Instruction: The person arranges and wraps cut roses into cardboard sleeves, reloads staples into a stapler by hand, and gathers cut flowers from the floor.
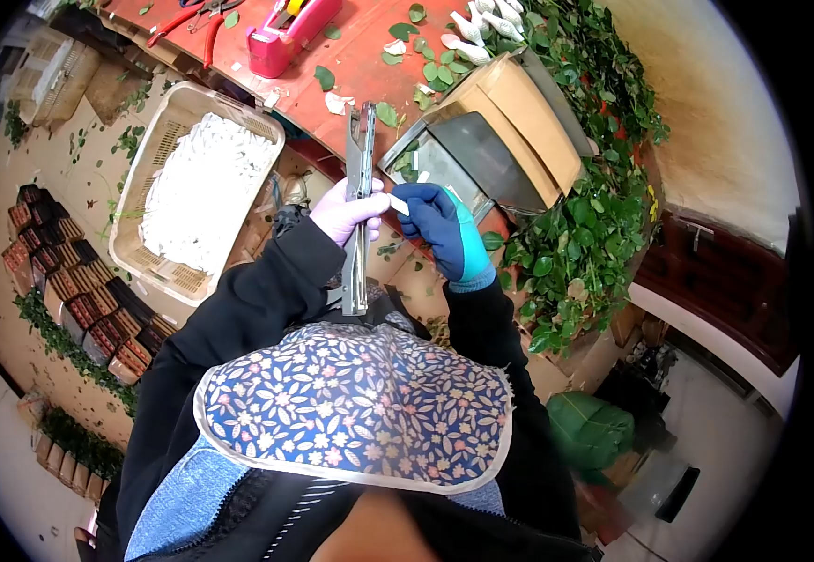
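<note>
My left hand [343, 214], in a pale purple glove, is closed round a long grey metal stapler-like tool [361, 169], which stands lengthwise in front of my body. Just right of it is my right hand [437, 225], in a blue and teal glove. Its fingers are pinched on a small white strip [398, 204] that reaches toward the tool and my left fingers. Beyond my right hand, a grey metal box [444, 155] with brown cardboard [510, 117] rests at the edge of the red table [370, 70].
At the left stands a plastic basket [124, 220] full of white pieces. A pink tape dispenser [276, 42], red-handled tools [210, 42] and loose leaves lie on the table. Leafy stems [576, 225] are heaped at the right. Dark bundles [79, 272] lie on the floor.
</note>
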`<state>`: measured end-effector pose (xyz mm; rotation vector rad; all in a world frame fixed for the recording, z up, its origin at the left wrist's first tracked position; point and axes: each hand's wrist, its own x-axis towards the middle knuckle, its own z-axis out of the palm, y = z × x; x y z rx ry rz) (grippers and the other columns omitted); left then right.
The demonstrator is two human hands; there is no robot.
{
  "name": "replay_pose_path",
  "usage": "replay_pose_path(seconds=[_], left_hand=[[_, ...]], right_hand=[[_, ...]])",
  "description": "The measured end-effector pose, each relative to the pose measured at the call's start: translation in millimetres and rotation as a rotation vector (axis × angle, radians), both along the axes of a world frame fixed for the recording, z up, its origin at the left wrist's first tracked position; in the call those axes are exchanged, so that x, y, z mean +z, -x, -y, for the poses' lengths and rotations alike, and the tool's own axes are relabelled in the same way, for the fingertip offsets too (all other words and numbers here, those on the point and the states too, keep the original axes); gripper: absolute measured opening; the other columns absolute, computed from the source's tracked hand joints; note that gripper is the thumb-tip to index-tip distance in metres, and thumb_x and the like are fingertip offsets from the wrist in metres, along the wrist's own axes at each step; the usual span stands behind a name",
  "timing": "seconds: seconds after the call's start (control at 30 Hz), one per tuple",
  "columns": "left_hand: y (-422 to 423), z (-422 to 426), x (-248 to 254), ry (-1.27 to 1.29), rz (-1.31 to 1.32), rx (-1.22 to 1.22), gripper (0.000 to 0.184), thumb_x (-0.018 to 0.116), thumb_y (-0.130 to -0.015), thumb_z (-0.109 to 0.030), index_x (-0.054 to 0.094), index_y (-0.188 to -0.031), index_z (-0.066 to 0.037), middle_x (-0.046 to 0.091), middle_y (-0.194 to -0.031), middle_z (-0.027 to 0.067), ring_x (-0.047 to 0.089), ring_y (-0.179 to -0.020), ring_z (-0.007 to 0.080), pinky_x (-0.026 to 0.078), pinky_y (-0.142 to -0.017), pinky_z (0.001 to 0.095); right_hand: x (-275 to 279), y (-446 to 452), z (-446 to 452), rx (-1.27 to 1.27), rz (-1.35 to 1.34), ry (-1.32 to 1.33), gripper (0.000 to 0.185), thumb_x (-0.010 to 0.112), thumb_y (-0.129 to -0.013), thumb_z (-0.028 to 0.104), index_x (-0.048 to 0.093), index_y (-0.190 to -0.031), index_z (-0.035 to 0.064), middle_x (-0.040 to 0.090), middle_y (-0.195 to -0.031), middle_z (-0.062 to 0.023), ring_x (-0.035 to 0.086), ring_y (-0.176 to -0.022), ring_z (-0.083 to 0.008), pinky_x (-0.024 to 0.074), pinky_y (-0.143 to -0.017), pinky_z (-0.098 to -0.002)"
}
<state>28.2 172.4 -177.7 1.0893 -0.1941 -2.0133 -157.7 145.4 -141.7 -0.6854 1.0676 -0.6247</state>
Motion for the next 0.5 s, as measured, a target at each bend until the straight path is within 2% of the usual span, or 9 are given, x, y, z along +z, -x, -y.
replay_pose_path(seconds=[0.1,0.17,0.2,0.27,0.3,0.37,0.43,0.5], left_hand=[[1,-1,0,0.010,0.042,0.022,0.030,0.067,-0.090,-0.010,0.052,-0.116,-0.007,0.058,-0.084,0.0015,0.055,-0.063,0.0089,0.051,-0.055,0.0260],[0,-1,-2,0.017,0.058,0.041,0.031,0.068,-0.089,-0.009,0.052,-0.115,-0.007,0.057,-0.082,0.0014,0.055,-0.063,0.0091,0.050,-0.055,0.0262],[0,-1,-4,0.037,0.081,0.068,0.031,0.068,-0.089,-0.009,0.051,-0.115,-0.007,0.057,-0.082,0.0014,0.055,-0.063,0.0091,0.050,-0.055,0.0262],[2,-3,-2,0.065,0.110,0.111,0.031,0.069,-0.088,-0.009,0.051,-0.113,-0.007,0.056,-0.082,0.0011,0.055,-0.062,0.0089,0.049,-0.056,0.0258],[3,-4,-1,0.068,0.115,0.106,0.031,0.069,-0.088,-0.009,0.051,-0.113,-0.007,0.056,-0.082,0.0011,0.055,-0.062,0.0089,0.049,-0.056,0.0258],[5,-4,1,0.086,0.061,0.129,0.032,0.070,-0.087,-0.009,0.051,-0.113,-0.008,0.056,-0.082,0.0007,0.055,-0.062,0.0088,0.049,-0.055,0.0250],[7,-6,5,0.096,0.064,0.140,0.030,0.069,-0.089,-0.012,0.052,-0.114,-0.009,0.057,-0.083,0.0008,0.055,-0.063,0.0089,0.048,-0.055,0.0246],[9,-6,11,0.108,0.018,0.181,0.027,0.063,-0.094,-0.026,0.054,-0.115,-0.010,0.057,-0.081,0.0026,0.055,-0.064,0.0107,0.048,-0.057,0.0254]], right_hand=[[0,-4,-4,0.023,-0.002,0.013,0.024,0.058,-0.095,0.012,0.062,-0.118,0.0035,0.060,-0.092,-0.0001,0.053,-0.074,-0.0062,0.0452,-0.067,-0.0223],[5,-3,-4,0.040,-0.136,0.126,0.024,0.060,-0.094,0.013,0.062,-0.117,0.0043,0.064,-0.091,-0.0040,0.059,-0.074,-0.0123,0.0479,-0.065,-0.0270],[9,-4,-3,0.036,-0.130,0.130,0.024,0.060,-0.094,0.013,0.062,-0.117,0.0043,0.064,-0.091,-0.0040,0.059,-0.074,-0.0123,0.0479,-0.065,-0.0270],[19,-5,-2,0.192,-0.554,0.925,0.027,0.064,-0.090,0.014,0.062,-0.115,0.0043,0.066,-0.091,-0.0119,0.064,-0.078,-0.0254,0.0503,-0.066,-0.0360],[22,-6,-2,0.184,-0.552,0.926,0.027,0.064,-0.090,0.014,0.062,-0.115,0.0043,0.066,-0.091,-0.0119,0.064,-0.078,-0.0254,0.0503,-0.066,-0.0360],[27,-10,-1,0.349,-0.719,1.035,0.022,0.068,-0.085,0.008,0.066,-0.107,0.0027,0.068,-0.089,-0.0151,0.066,-0.078,-0.0301,0.0512,-0.067,-0.0373],[22,-12,-1,0.296,-0.745,1.097,0.023,0.069,-0.083,0.007,0.068,-0.105,0.0049,0.068,-0.087,-0.0135,0.064,-0.076,-0.0326,0.0506,-0.068,-0.0392],[27,-12,0,0.273,-0.768,1.068,0.022,0.069,-0.082,0.006,0.068,-0.104,0.0050,0.068,-0.088,-0.0138,0.064,-0.076,-0.0325,0.0505,-0.068,-0.0392]])
